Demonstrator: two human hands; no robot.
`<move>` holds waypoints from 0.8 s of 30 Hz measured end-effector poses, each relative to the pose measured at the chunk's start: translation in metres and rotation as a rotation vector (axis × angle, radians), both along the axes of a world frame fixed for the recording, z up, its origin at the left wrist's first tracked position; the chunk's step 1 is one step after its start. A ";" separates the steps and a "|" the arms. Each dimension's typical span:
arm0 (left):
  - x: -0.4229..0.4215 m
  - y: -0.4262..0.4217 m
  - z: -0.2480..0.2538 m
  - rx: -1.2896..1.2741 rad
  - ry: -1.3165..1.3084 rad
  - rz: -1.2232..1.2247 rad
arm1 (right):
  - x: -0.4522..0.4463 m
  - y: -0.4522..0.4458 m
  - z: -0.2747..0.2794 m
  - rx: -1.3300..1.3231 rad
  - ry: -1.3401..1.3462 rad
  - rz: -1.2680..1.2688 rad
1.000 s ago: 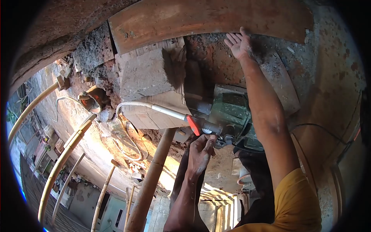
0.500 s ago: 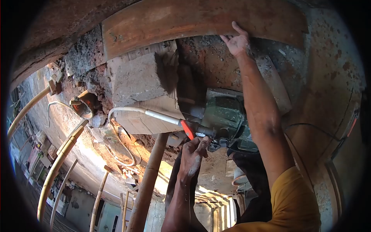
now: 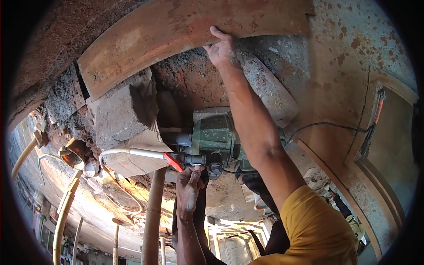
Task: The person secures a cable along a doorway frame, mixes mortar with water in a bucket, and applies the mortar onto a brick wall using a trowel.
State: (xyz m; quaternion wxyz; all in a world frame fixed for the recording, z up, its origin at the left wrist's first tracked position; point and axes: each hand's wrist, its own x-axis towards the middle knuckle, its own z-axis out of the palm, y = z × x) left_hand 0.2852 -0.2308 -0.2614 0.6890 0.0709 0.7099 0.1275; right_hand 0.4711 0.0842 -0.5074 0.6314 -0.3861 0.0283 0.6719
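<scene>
A green machine (image 3: 213, 138) like a water pump sits in a dug-out recess. From it runs a dark pipe fitting (image 3: 193, 160) with a red valve handle (image 3: 173, 162), joined to a pale pipe (image 3: 145, 153). My left hand (image 3: 189, 182) is closed just below the fitting, thumb and fingers pinched together; what they hold, if anything, is too small to make out. Above the machine, my right hand (image 3: 222, 51) grips the lower edge of a curved brown board (image 3: 145, 42), thumb across its face and the other fingers partly hidden behind the edge.
A concrete block (image 3: 115, 117) stands left of the machine, under the board. Bamboo poles (image 3: 154, 212) rise at lower left, near an orange-rimmed pipe opening (image 3: 73, 154). A black cable (image 3: 327, 124) crosses the right side. Behind the right forearm leans a grey slab (image 3: 267, 84).
The view has swung to the right, so the board, machine and both hands sit further left. Both hands keep about the same places at the board and the fitting.
</scene>
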 end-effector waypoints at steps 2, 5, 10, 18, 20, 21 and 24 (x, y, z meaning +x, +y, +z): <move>0.000 -0.001 -0.003 0.028 0.005 -0.005 | 0.020 0.013 -0.018 -0.099 -0.002 0.029; -0.004 0.009 0.001 0.017 0.009 0.002 | 0.027 0.006 -0.024 -0.014 0.053 0.005; -0.004 0.016 0.003 0.010 0.027 -0.037 | 0.027 0.005 0.013 -0.055 0.047 -0.009; -0.007 0.014 -0.005 0.029 -0.048 0.074 | 0.014 0.014 0.022 0.003 0.080 -0.047; -0.009 0.014 -0.008 0.050 -0.042 0.066 | 0.013 0.024 -0.001 -0.035 0.104 -0.069; -0.011 0.024 -0.002 0.032 -0.029 0.033 | 0.011 0.025 -0.024 -0.072 0.106 -0.076; -0.016 0.033 0.000 0.011 -0.029 0.005 | 0.006 0.024 -0.034 -0.137 0.112 -0.042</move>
